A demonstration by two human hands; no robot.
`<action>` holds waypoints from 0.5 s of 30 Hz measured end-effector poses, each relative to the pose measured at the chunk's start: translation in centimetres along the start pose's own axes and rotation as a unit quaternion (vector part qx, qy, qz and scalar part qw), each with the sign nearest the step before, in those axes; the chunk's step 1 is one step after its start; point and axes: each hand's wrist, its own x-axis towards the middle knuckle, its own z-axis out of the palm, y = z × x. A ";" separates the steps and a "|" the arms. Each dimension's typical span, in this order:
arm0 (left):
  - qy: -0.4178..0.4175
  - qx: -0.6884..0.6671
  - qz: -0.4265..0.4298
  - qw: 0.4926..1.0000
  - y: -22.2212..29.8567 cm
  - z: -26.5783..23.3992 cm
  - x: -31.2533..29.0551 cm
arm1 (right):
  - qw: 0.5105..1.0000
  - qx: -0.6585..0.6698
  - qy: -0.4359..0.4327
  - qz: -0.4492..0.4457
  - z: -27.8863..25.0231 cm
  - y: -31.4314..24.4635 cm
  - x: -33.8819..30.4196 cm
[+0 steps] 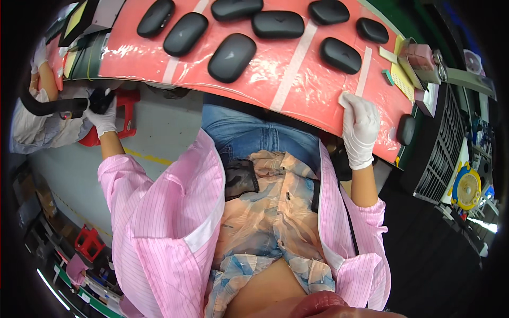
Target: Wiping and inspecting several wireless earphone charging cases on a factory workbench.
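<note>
Head; gloved left hand [106, 118] holds black object [99, 99]; rounded cases [232, 58]; glossy mat [307, 98]

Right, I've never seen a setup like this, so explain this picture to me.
There's no machine here: the hands are a person's own, in white gloves. The single picture comes from a wide fisheye camera on that person's head, looking down, so straight edges bend and their pink striped shirt fills much of the lower part.

At the top is a shiny red work surface with pale strips. Nine black, rounded cases lie spread over it.

The left hand, out past the surface's near edge, holds a dark object, too unclear to name. The right hand is at the near edge; whether its fingers pinch anything is hard to tell.
</note>
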 end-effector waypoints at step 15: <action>-0.023 -0.222 -0.135 0.965 -1.7 7.9 -21.0 | 0.999 0.036 -0.011 -0.018 0.4 1.3 -1.8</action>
